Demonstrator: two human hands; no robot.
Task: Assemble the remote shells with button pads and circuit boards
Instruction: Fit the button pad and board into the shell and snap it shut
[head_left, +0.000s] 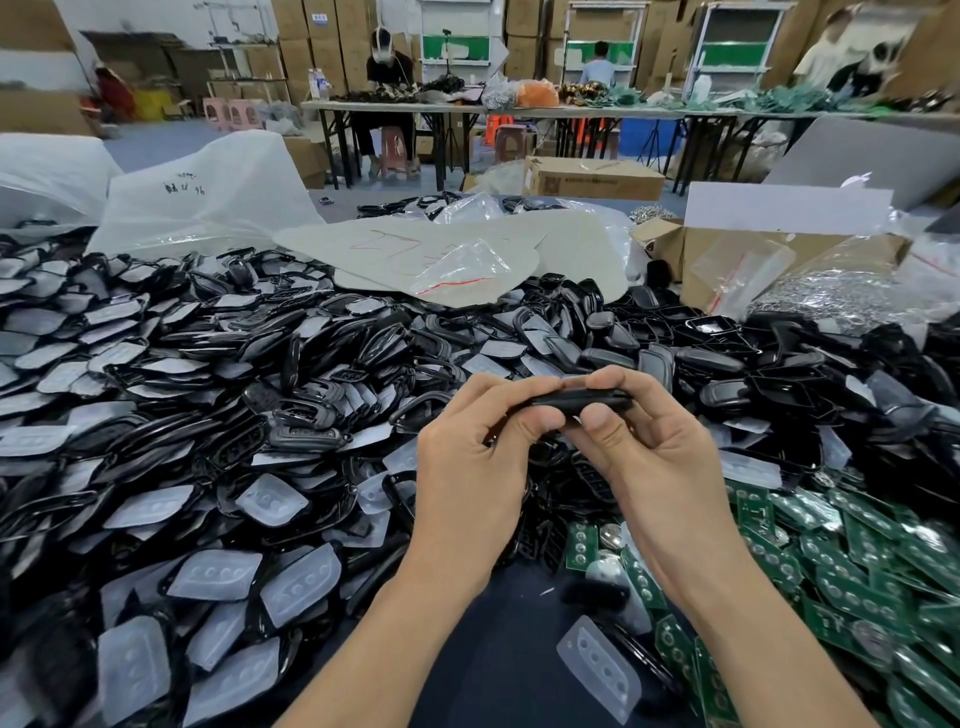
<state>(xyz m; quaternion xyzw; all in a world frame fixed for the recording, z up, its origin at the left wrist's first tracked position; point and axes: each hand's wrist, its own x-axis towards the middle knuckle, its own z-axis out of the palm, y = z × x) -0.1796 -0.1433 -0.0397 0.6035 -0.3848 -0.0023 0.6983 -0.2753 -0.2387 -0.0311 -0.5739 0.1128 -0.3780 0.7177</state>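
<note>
I see left hand (470, 467) and right hand (660, 462) both gripping one black shell (582, 399), held between them | shell sits up-left of the circuit boards (831, 561)

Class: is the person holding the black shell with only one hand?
No, the left hand and the right hand both pinch the black shell.

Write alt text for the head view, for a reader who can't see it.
A left hand and a right hand together hold one black remote shell above a crowded table. Loose black shells and clear button pads are heaped to the left, and green circuit boards lie at lower right.
</note>
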